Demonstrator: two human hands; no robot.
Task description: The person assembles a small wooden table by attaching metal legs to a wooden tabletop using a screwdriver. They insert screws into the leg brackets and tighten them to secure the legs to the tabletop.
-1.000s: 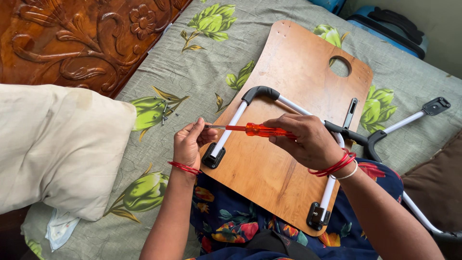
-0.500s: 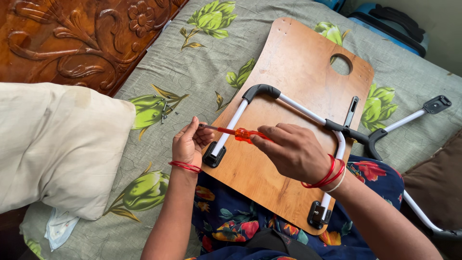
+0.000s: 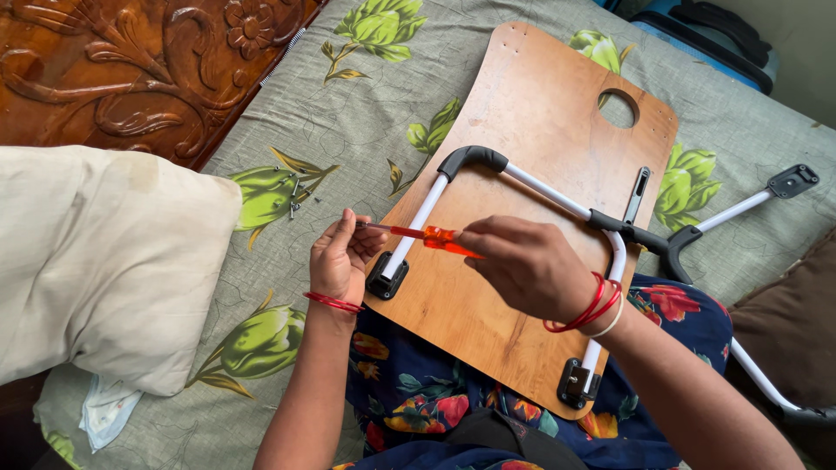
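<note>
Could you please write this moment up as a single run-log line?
right hand: grips orange screwdriver | left hand: pinches its tip | wooden board: on lap, white tube frame attached

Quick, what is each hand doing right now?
Left hand: closed, fingertips pinching the metal tip of the orange screwdriver.
Right hand: closed around the screwdriver's handle.

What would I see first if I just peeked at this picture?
First, the bright orange screwdriver in the middle, held by the right hand with its tip at the left hand. Under them lies a wooden board with a white metal frame, on a green flowery bedsheet.
</note>
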